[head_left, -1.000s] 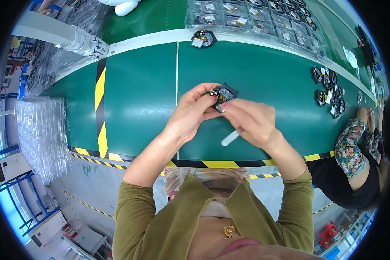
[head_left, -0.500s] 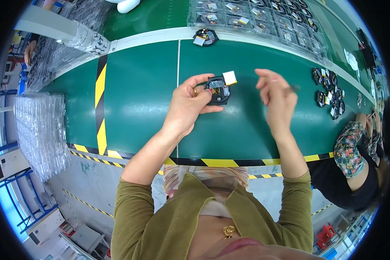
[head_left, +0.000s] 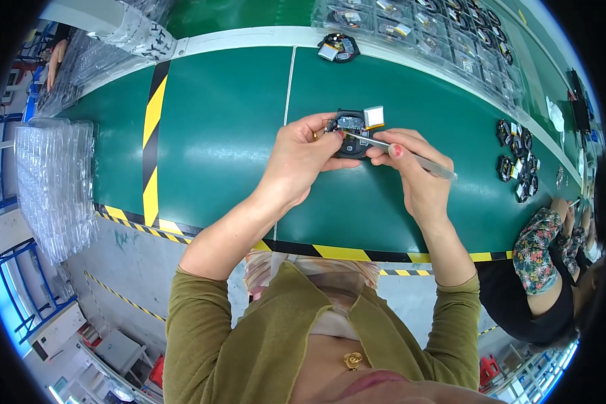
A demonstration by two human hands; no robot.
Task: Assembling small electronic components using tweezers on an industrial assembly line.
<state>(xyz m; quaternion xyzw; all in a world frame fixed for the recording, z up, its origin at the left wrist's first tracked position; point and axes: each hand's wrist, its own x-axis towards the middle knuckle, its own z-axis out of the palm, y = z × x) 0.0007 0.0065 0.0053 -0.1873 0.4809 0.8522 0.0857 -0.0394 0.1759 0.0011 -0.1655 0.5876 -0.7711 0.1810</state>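
Note:
My left hand is closed around the left side of a black, round smartwatch housing, thumb on top. A circuit board shows inside it. From the housing's upper right sticks a small silver-white battery with a yellow edge. Metal tweezers are pinched in my right hand. Their tips reach into the open housing near my left thumb; exactly what they touch is too small to tell.
A similar open housing lies by the pale rail at the back. Clear trays of such parts stand behind it. More housings are grouped at right, near a co-worker's floral sleeve. Stacked clear trays stand at left.
My right hand has moved left to the housing, and the tweezers now show clearly, tips inside it. My left hand still holds the housing. The whole view has shifted slightly.

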